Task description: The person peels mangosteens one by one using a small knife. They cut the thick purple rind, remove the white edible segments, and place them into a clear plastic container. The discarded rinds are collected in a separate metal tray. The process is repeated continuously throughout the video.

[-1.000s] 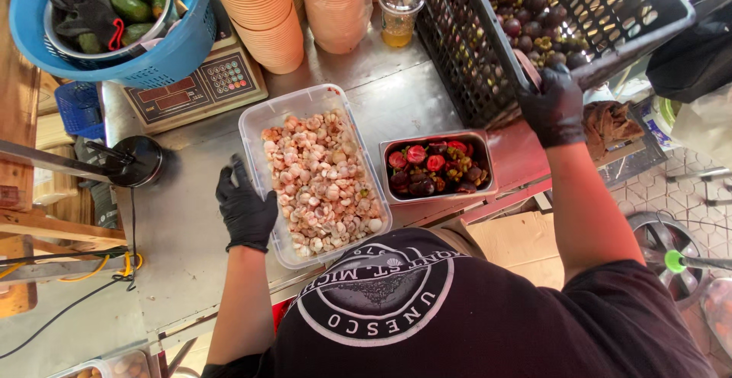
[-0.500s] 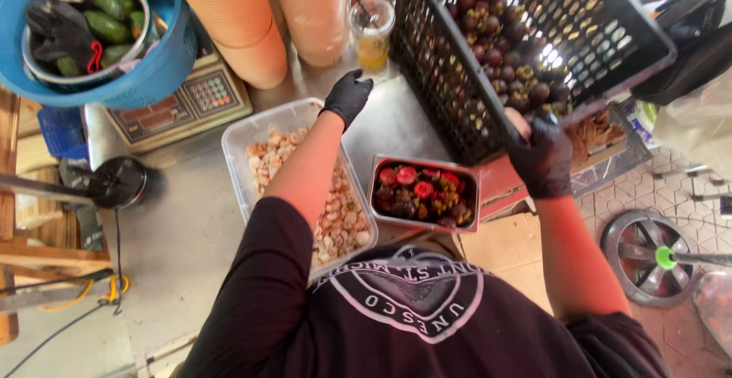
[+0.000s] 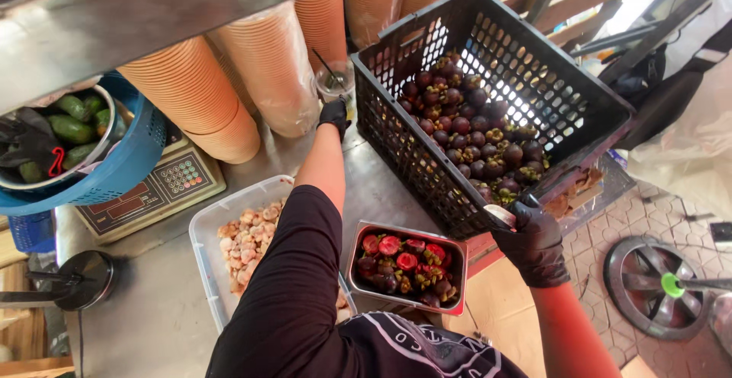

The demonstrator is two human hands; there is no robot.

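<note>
At the upper right of the steel counter (image 3: 152,325), a black plastic crate (image 3: 488,104) of dark purple mangosteens (image 3: 473,138) is sitting tilted, its open top tipping toward the person. The right hand (image 3: 534,241), in a black glove, is clamping the crate's near corner at about five o'clock from its middle, fingers wrapped over the rim. The left hand (image 3: 334,115), also gloved in black, is reaching forward to the crate's far-left side at about nine o'clock; it is lying against or just beside the wall there, and whether its fingers are closing on anything cannot be told.

At six o'clock from the crate, a small metal tray (image 3: 408,265) is holding cut mangosteen shells with red insides. At nine o'clock from that tray, partly under the left arm, a clear plastic tub (image 3: 221,233) is holding pale peeled fruit pieces. Farther left a weighing scale (image 3: 152,191) is standing, with a blue basket (image 3: 114,168) above it carrying a metal bowl of green fruit (image 3: 72,123). Stacks of orange cups (image 3: 229,88) are lying at eleven o'clock from the crate, with a clear drink cup (image 3: 335,84) just beside the left hand.
</note>
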